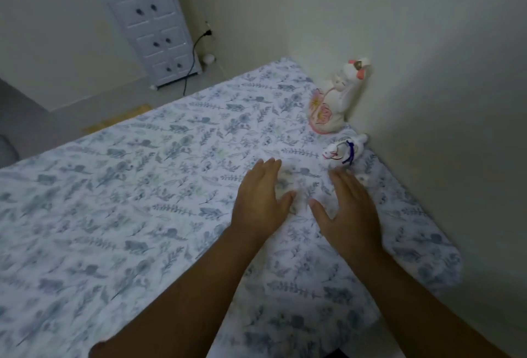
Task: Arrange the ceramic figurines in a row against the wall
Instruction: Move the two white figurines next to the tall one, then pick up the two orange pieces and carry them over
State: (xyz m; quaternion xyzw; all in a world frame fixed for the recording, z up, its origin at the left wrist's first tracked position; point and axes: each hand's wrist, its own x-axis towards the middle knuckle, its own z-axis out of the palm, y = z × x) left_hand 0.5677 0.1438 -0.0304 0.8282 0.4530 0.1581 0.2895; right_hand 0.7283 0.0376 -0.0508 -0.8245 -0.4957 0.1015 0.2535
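here: floral bedsheet (pixel 142 186) | wall (pixel 427 72) | left hand (pixel 261 201), right hand (pixel 349 209) spread, empty

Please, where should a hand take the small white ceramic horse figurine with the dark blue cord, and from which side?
Probably around the body of the small white ceramic horse figurine, behind the neck, coming from above. It stands close to the cream wall, so a side approach looks cramped; the head and legs seem thin. The right hand is nearest.
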